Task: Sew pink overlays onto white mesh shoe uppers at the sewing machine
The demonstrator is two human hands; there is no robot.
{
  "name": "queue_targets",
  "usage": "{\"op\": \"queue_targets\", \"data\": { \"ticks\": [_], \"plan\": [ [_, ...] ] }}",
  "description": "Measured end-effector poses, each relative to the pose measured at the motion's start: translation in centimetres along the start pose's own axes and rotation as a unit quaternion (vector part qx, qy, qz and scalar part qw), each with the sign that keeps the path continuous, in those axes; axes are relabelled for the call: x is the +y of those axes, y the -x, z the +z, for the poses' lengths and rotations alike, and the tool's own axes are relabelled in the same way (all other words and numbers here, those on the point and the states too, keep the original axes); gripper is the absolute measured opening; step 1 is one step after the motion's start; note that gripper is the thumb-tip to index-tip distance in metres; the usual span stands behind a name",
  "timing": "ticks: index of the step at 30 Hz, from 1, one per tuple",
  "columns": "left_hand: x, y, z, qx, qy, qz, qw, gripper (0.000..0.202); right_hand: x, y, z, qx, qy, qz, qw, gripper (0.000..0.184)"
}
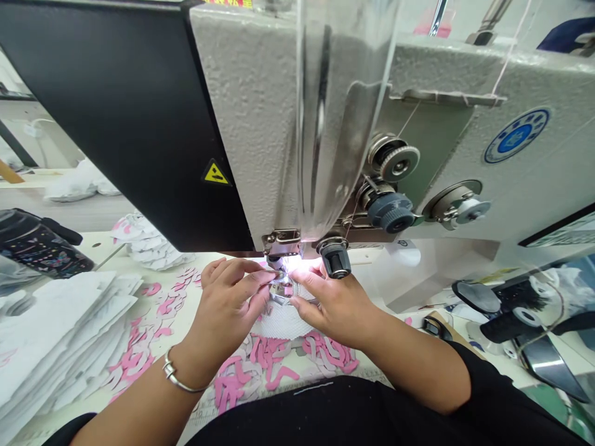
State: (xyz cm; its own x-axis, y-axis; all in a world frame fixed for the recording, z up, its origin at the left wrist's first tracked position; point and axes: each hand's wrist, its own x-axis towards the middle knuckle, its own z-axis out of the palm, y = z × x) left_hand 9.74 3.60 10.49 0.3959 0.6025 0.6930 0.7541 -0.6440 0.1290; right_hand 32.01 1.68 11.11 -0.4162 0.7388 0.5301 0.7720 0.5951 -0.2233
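Fingertips of left hand (227,300) and right hand (338,305), closed narrow on white mesh piece (283,323), pinning it flat below presser foot (280,271) at 12 o'clock. Probably light, limp, easily puckered; best held by side edges, at 9 and 3 o'clock of needle. Pink cutouts (272,360) strewn at 6 o'clock; stacked white panels (56,328) at 9 o'clock; sewing machine (260,124) overhead.

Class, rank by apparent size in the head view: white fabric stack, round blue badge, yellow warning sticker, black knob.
1. white fabric stack
2. round blue badge
3. black knob, yellow warning sticker: too alike
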Motion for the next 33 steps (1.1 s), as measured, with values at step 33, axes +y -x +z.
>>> {"op": "queue_targets", "data": {
  "ticks": [33],
  "plan": [
    [0.3,1.4,0.1,-0.066,0.026,-0.037,0.997,0.02,0.2,0.9,2.0,0.09,0.006,-0.041,0.995,0.032]
  ]
}}
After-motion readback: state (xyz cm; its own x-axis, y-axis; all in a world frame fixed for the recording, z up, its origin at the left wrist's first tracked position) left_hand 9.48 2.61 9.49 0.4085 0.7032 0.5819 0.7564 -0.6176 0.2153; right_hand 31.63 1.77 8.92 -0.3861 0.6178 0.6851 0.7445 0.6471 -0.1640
